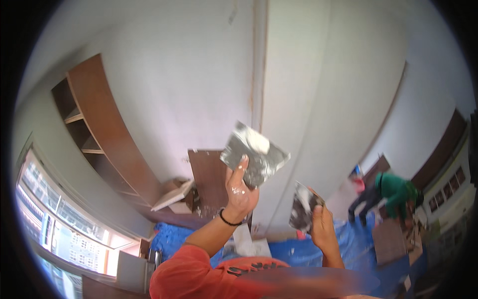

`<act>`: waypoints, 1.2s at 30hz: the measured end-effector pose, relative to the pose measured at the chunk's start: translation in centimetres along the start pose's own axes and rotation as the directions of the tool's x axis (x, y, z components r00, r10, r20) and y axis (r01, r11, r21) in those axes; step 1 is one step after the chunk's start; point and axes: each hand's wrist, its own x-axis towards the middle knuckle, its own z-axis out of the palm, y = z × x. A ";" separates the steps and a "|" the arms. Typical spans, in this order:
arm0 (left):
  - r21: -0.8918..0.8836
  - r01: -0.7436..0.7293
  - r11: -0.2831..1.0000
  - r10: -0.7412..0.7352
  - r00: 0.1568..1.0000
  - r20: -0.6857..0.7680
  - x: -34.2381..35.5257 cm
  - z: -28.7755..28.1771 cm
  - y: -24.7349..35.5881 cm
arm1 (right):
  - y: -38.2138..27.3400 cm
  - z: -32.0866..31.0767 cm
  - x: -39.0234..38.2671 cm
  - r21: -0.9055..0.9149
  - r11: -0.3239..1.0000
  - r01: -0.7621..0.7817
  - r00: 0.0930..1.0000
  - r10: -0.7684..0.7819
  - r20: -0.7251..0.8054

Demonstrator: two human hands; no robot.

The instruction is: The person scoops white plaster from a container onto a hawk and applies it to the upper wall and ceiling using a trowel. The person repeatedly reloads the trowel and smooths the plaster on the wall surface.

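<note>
My left hand (pixel 241 194), dotted with white smears, is raised and grips a flat, squarish grey putty plate (pixel 249 167), its thumb lying across the face. A lump of white putty (pixel 255 141) sits near the plate's upper edge. Lower and to the right, my right hand (pixel 322 226) is closed on a wide putty knife (pixel 300 212) whose blade is streaked with white; its handle is mostly hidden in the fingers. The two tools are apart. Behind them rises a pale wall (pixel 194 94) with a vertical brownish seam.
A tall brown shelf unit (pixel 107 114) stands at left above a window (pixel 64 224). A brown panel (pixel 206 179) leans on the wall near a cardboard box (pixel 186 202). Blue sheeting (pixel 353 244) covers the floor. At right a person in green (pixel 396 192) bends over boards (pixel 388 241).
</note>
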 end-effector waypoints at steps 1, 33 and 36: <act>0.024 -0.119 0.993 0.116 0.990 0.084 2.8 1.2 1.4 | -0.1 -0.1 0.2 -0.012 0.998 -0.064 0.998 0.064 -0.016; 0.093 -0.374 0.923 0.344 0.908 0.239 42.9 21.2 16.1 | 4.3 4.1 1.4 0.170 0.978 -0.117 0.964 0.153 -0.216; -0.037 -0.328 0.944 0.321 0.885 0.339 46.5 21.0 18.0 | 4.3 4.3 1.6 0.216 0.969 -0.122 0.968 0.165 -0.191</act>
